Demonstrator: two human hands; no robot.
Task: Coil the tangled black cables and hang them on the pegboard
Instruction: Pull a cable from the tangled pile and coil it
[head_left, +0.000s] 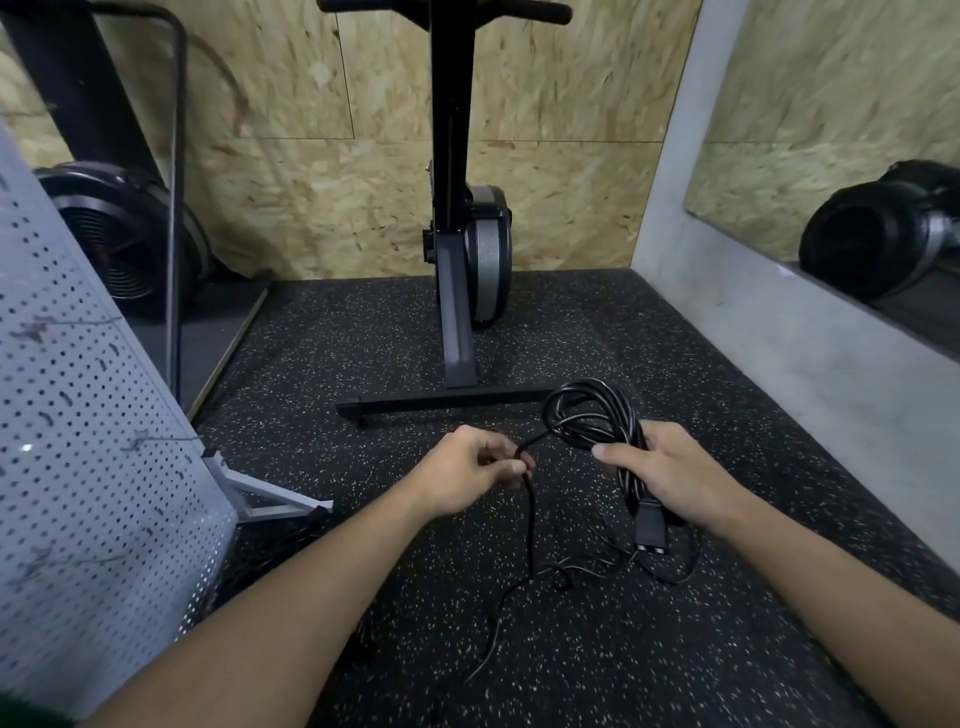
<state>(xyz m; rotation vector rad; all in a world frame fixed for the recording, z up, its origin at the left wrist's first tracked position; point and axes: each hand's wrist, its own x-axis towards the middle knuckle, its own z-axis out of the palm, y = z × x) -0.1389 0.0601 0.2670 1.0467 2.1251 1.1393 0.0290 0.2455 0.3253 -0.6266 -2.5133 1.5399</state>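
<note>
1. Loose cable tail (525, 566) trailing on speckled floor (322, 353), below both hands.
2. Left hand (467, 470) pinching the strand; right hand (672, 467) gripping black cable coil (584, 415), plug (650, 529) hanging beneath.
3. Pegboard (78, 467) at left, apart from coil.
4. Exercise machine (457, 260) behind.

No text, label, brand, number or sign can be read anywhere in the view. The plug (652, 531) of the black cable (582, 410), the flywheel housing (488, 254) of the exercise machine and the pegboard (78, 415) show no legible marking.
</note>
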